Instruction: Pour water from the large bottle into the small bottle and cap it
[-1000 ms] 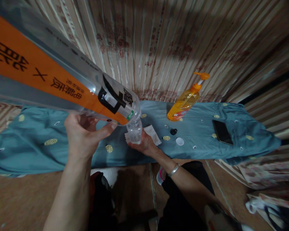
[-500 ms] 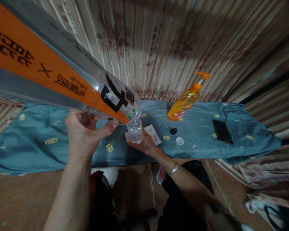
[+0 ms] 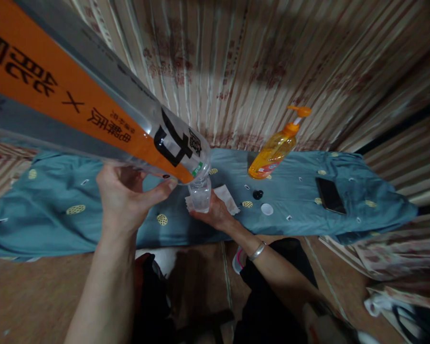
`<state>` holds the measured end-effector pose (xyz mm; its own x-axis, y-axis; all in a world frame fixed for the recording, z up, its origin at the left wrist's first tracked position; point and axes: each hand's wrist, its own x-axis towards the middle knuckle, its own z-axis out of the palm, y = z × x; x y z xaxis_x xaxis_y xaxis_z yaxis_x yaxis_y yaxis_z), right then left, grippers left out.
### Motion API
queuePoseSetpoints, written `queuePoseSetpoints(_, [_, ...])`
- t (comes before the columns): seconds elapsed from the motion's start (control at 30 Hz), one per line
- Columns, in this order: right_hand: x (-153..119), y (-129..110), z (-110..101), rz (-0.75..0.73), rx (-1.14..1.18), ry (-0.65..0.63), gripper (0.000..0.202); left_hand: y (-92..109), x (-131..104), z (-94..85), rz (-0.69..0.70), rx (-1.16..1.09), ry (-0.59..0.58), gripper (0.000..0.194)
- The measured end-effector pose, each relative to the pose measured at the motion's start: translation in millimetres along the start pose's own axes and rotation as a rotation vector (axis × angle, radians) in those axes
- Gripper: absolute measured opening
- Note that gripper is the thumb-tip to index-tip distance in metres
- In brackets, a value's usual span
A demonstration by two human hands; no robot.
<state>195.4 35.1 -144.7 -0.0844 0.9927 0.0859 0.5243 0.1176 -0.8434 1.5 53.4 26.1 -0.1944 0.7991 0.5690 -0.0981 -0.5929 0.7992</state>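
Observation:
A large clear bottle [image 3: 129, 119] with an orange and grey label slants down from the upper left, its mouth at the top of a small clear container [image 3: 200, 197]. My left hand [image 3: 127, 193] grips the big bottle from below, thumb along its underside. Around the small container, my right hand [image 3: 215, 210] is closed, a silver bracelet on that wrist. The small container looks partly filled with clear liquid. Just behind my right hand a white tissue [image 3: 226, 197] lies on the teal cloth [image 3: 179, 229].
An orange pump bottle [image 3: 274, 153] stands towards the back. In front of it lie a black cap [image 3: 258, 195] and a white round lid [image 3: 267, 209]. Farther right is a black phone [image 3: 330, 196]. A patterned curtain [image 3: 218, 71] hangs behind the cloth-covered surface.
The large bottle has shifted slightly to the right and its label has turned a little. Both hands keep nearly the same place and hold.

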Motion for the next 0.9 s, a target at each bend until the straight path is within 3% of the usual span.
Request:
queuePoseSetpoints(0.3, [-0.3, -1.8, 0.9, 0.002, -0.008, 0.002, 0.087, -0.3, -0.8, 0.2, -0.053, -0.023, 0.015, 0.068])
queuePoseSetpoints(0.53, [0.1, -1.1, 0.1, 0.002, -0.01, -0.014, 0.087, -2.1, -0.7, 3.1, -0.007, -0.031, 0.051, 0.069])
queuePoseSetpoints(0.9, [-0.1, -3.9, -1.3, 0.018, 0.015, 0.002, 0.086, -3.3, -0.8, -2.4, -0.04, -0.02, 0.015, 0.067])
